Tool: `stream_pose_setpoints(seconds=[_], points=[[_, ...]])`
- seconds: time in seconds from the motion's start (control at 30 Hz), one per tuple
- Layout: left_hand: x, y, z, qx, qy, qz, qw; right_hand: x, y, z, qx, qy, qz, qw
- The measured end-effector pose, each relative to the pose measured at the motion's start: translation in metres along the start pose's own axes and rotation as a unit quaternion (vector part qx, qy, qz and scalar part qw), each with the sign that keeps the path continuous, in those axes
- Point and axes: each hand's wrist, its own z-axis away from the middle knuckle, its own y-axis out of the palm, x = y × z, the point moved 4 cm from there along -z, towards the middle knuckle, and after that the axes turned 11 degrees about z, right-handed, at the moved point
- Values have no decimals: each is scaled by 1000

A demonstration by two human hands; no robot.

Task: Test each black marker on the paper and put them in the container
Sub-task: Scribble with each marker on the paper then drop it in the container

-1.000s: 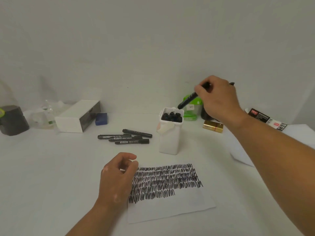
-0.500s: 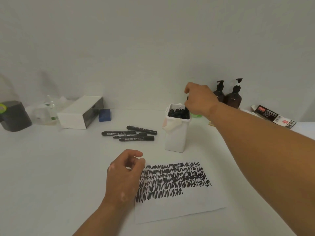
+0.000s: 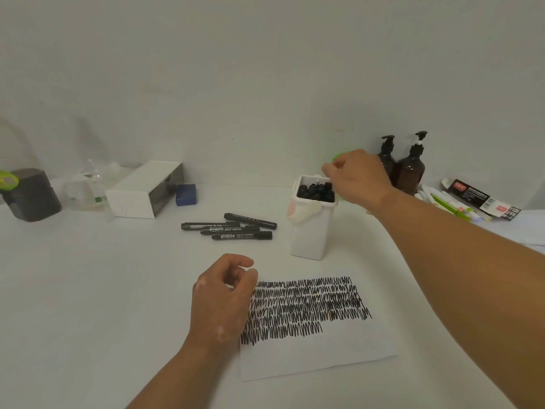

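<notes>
As your right hand (image 3: 358,176) hung above the container (image 3: 309,234), fingers loosely bent, apparently empty, drop-off looked done; four markers (image 3: 233,228) left of them awaited pickup. Your left hand (image 3: 219,296) lay slack at the paper (image 3: 318,349).

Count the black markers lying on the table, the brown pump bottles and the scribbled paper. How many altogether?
Black markers lying on the table: 4
Brown pump bottles: 2
Scribbled paper: 1
Total: 7

green object (image 3: 338,157) mostly behind right hand (image 3: 358,178), carton (image 3: 480,199) text illegible
</notes>
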Motion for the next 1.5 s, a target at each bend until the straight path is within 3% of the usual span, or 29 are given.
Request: stream_pose_setpoints(seconds=[0.13,0.37,0.6,0.7,0.93,1.03,1.2,1.37,1.43,1.5], points=[[0,-1,0,-5,-10,-10,1000,-15,-18,53,-73,51,-120,989],[-1,1,1,5,-4,-42,999,-45,15,179,69,79,-213,971],[3,-2,-13,-12,-19,-117,993,-42,37,207,92,1,-191,977],[-2,2,-47,31,48,-285,957,-45,39,205,89,-6,-203,975],[9,37,-104,187,122,-546,807,-51,44,204,104,-5,-226,969],[16,42,-110,189,124,-588,776,-55,44,203,108,-2,-232,967],[21,48,-114,194,120,-617,754,-55,45,202,107,-2,-232,967],[12,43,-106,203,111,-595,770,-52,42,203,109,-4,-231,967],[-1,41,-99,183,120,-536,815,-52,40,203,111,-3,-233,966],[-18,36,-87,158,107,-430,882,-51,37,204,113,-2,-237,965]])
